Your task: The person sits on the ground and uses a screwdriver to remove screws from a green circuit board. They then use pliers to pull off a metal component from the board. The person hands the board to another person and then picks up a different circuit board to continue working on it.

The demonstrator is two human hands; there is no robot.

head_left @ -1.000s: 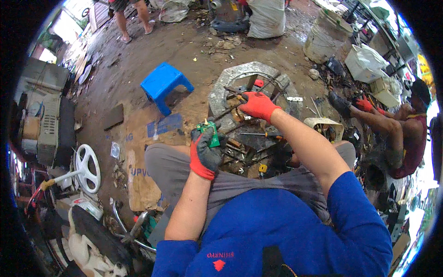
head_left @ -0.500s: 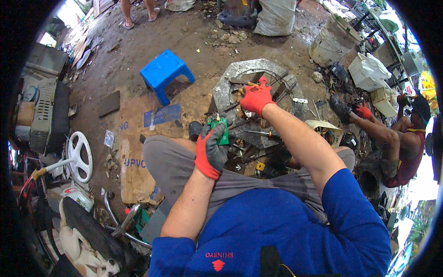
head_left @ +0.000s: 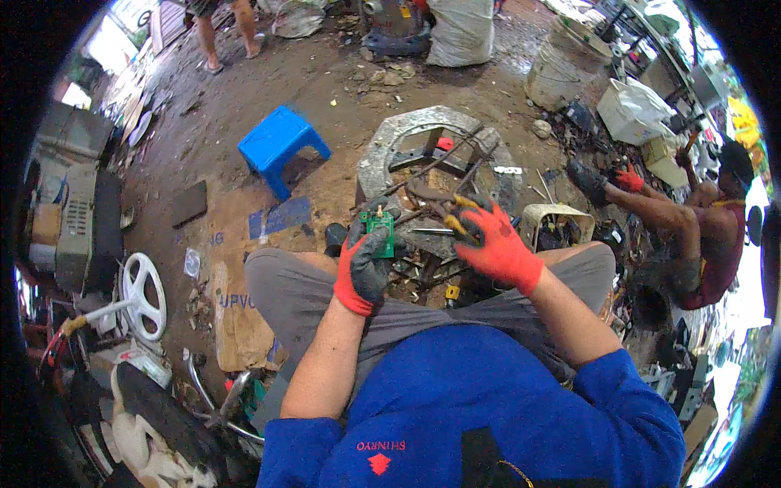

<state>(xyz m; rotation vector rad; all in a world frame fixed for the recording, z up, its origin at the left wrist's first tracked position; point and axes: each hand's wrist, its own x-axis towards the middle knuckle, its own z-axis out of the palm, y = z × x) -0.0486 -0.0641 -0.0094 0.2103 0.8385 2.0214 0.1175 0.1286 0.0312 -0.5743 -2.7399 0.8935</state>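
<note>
My left hand [head_left: 364,264], in a red and black glove, grips a green circuit board [head_left: 381,236] by its lower left side. A small brass-coloured fitting stands at the board's top edge. My right hand [head_left: 492,244], gloved the same way, is closed around the handles of a pair of pliers [head_left: 435,198] with worn yellow grips. Their dark jaws point up and left, apart from the board. Below them lies the bare shaft of a screwdriver [head_left: 433,231], its handle end hidden by my right hand. Both hands are over the near part of an octagonal metal frame [head_left: 378,154].
Rusty bars cross the frame. A blue stool [head_left: 281,142] stands beyond flattened cardboard [head_left: 244,325]. To the left are a white steering wheel [head_left: 145,297] and a lying dog [head_left: 150,443]. A scrap-filled container [head_left: 561,210] sits right; another person [head_left: 716,220] sits farther right.
My right hand has come back from the far part of the frame toward me, and the pliers now show in it. My left hand still holds the board. The view has shifted slightly.
</note>
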